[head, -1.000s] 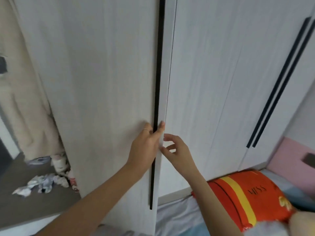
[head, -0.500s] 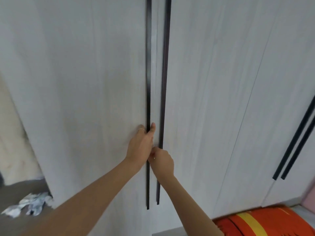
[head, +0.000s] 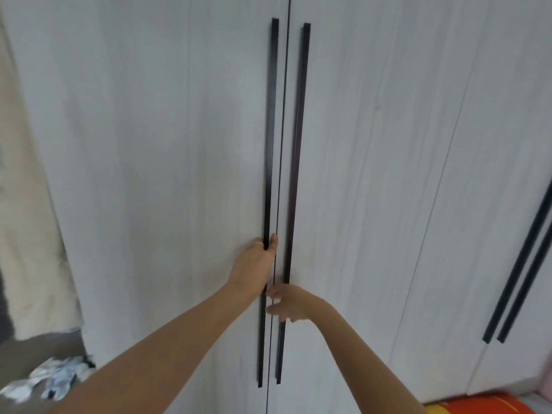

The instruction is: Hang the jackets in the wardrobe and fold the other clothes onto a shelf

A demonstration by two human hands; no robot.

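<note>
Left hand point(head: 254, 264) is up on the wardrobe point(head: 149, 144), fingers curled round the left handle point(head: 268, 144), that long thin black bar, with the thumb lying up along its right side. You can see a thin ring point(head: 259, 243) on one finger. Right hand point(head: 288, 303) sits just below and to the right, almost touching the left wrist, and its fingers are hooked over the right handle point(head: 297, 144), fingertips pointing left toward the seam between the doors. Both grips are low down on the bars, a bit below the middle of the frame. The wardrobe itself fills nearly the whole picture, pale wood-grain panels, and the two middle doors look shut, just a thin dark line running between them from top to bottom. Over at the right edge there's a second pair of black handles point(head: 519, 279) on the next doors along. Down the left edge hangs some cream fuzzy fabric point(head: 27, 204), can't tell what it is exactly. Below that, in the lower left corner, a crumpled white and blue heap point(head: 50, 380) lies on the floor. Bottom right corner shows a slice of something orange point(head: 466, 406) with a yellow stripe.
</note>
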